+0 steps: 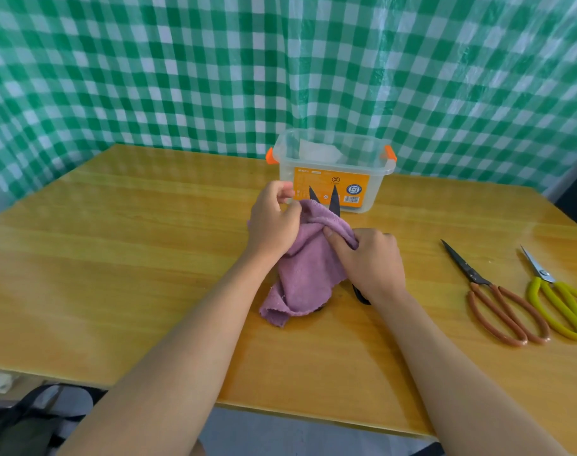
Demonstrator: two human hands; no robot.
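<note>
Near the middle of the worktop (116, 258), just short of the clear box (333, 179) at its far edge, a purple cloth (306, 271) is bunched, its lower end resting on the wood. The left grip (272, 222) pinches the cloth's top fold. The right grip (369, 258) is curled round its right side, thumb pressed in. Brown scissors (497, 301) and yellow scissors (560, 301) lie by the right edge. Black scissors (334, 200) poke from the cloth, blades spread toward the box.
</note>
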